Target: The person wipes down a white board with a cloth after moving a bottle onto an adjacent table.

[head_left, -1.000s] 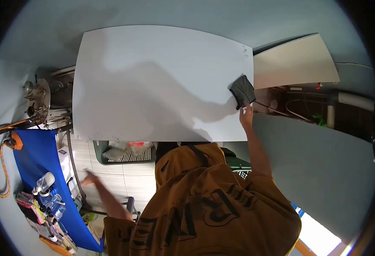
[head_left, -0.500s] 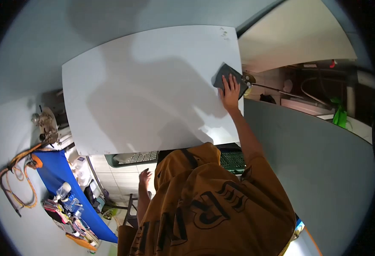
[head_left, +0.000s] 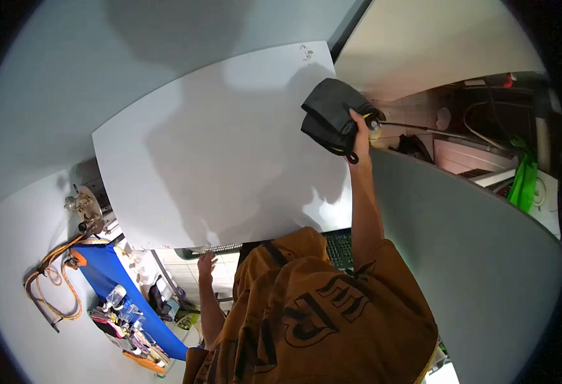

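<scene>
My right hand [head_left: 360, 137] grips a dark grey cloth [head_left: 333, 114], folded with a small loop at its lower corner. The cloth is over the right edge of a white tabletop [head_left: 242, 141], its thumb side facing up toward me. Faint brown marks show near the tabletop's far right corner. Below the table's near edge, at the left of my body, hangs my left hand [head_left: 207, 264], fingers spread and nothing in them.
A blue organizer [head_left: 130, 291] with bottles and tools hangs at the lower left, near an orange hose [head_left: 70, 307] and a metal vessel [head_left: 89, 210]. Grey panel [head_left: 466, 249] stands right; a green bag [head_left: 523, 184] lies beyond it. Green crates sit under the table.
My right hand has gone from lying flat on the cloth to holding it raised by its edge. The view has turned rightward. My left hand has come in closer to my body.
</scene>
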Available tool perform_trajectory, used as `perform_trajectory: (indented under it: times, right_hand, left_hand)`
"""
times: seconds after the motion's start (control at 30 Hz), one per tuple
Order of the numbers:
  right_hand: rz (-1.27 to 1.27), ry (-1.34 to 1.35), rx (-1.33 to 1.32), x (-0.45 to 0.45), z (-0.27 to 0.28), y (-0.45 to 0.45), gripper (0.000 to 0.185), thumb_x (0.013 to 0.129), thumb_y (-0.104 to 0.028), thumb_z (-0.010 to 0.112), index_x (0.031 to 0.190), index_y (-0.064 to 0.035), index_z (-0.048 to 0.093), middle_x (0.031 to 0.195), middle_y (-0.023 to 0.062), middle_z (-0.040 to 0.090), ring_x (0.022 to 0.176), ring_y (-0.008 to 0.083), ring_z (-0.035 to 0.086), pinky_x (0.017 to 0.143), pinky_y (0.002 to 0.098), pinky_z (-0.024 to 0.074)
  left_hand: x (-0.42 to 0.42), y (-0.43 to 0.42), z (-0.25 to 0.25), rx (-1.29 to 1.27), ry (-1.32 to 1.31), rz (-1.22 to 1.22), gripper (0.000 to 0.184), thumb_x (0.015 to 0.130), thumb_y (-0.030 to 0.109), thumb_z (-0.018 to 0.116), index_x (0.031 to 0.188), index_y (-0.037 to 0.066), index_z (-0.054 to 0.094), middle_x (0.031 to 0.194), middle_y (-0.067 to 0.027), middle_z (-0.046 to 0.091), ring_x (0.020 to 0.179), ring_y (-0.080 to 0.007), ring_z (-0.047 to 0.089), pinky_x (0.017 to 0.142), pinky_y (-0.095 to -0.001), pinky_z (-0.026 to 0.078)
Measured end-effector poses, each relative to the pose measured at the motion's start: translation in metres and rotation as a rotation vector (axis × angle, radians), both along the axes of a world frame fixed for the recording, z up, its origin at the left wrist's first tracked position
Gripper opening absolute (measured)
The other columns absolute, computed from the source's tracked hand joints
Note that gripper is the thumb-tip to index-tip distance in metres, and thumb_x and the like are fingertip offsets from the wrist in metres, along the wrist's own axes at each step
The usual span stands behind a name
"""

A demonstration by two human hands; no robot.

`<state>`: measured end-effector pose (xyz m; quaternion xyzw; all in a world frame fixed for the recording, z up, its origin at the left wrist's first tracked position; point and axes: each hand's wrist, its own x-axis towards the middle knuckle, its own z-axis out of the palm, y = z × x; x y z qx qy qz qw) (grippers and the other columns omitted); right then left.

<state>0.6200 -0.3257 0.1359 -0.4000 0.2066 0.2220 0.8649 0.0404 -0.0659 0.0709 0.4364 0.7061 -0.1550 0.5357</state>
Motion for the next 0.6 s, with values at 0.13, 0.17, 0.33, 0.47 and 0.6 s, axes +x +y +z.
perform_trajectory:
  times: [0.13,0.17,0.33,0.47,0.6]
  right_hand:
    - [0.063,0.091,0.117,0.020,-0.003,0.008,0.037,0.080,-0.019,0.059,0.113,-0.0025,0.057,0.110,0.0104,0.060,0.103,0.0211,0.057,0.090,0.0328,0.0452]
    - [0.107,-0.031,-0.115,0.029,0.001,0.015,0.039,0.080,-0.016,0.059,0.115,-0.0011,0.055,0.110,0.0100,0.060,0.102,0.0222,0.057,0.090,0.0333,0.0446]
    - [0.373,-0.926,-1.105,0.057,0.022,0.043,0.062,0.079,-0.015,0.063,0.136,-0.0067,0.040,0.141,0.0166,0.037,0.129,0.0335,0.035,0.106,0.0460,0.0268]
    - [0.589,-1.188,-1.277,0.067,-0.016,0.064,0.074,0.078,-0.030,0.069,0.142,-0.0202,0.035,0.151,0.0170,0.021,0.139,0.0364,0.017,0.111,0.0541,0.0134]
    - [0.541,-1.174,-1.535,0.076,-0.067,0.091,0.064,0.085,-0.047,0.058,0.141,-0.0222,0.038,0.149,0.0156,0.025,0.139,0.0344,0.020,0.109,0.0574,0.0133]
  left_hand:
    - [0.007,-0.018,0.011,-0.008,0.017,0.033,0.042,0.088,0.037,0.058,0.120,0.010,0.053,0.109,-0.0074,0.063,0.097,-0.0217,0.062,0.088,-0.0411,0.041]
    - [0.010,-0.019,0.009,-0.022,0.073,0.048,0.043,0.087,0.036,0.058,0.121,0.009,0.052,0.109,-0.0078,0.063,0.097,-0.0221,0.062,0.088,-0.0413,0.041]
    - [0.016,-0.030,0.020,0.000,0.045,0.064,0.047,0.087,0.037,0.058,0.124,0.010,0.052,0.113,-0.0098,0.063,0.098,-0.0236,0.062,0.092,-0.0438,0.040]
    - [0.025,-0.035,0.022,0.001,0.035,0.075,0.046,0.087,0.036,0.058,0.124,0.010,0.052,0.114,-0.0100,0.062,0.098,-0.0228,0.062,0.091,-0.0438,0.040]
    - [0.028,-0.044,0.027,0.035,0.077,0.089,0.045,0.088,0.038,0.059,0.123,0.011,0.053,0.112,-0.0102,0.063,0.097,-0.0218,0.062,0.087,-0.0393,0.041]
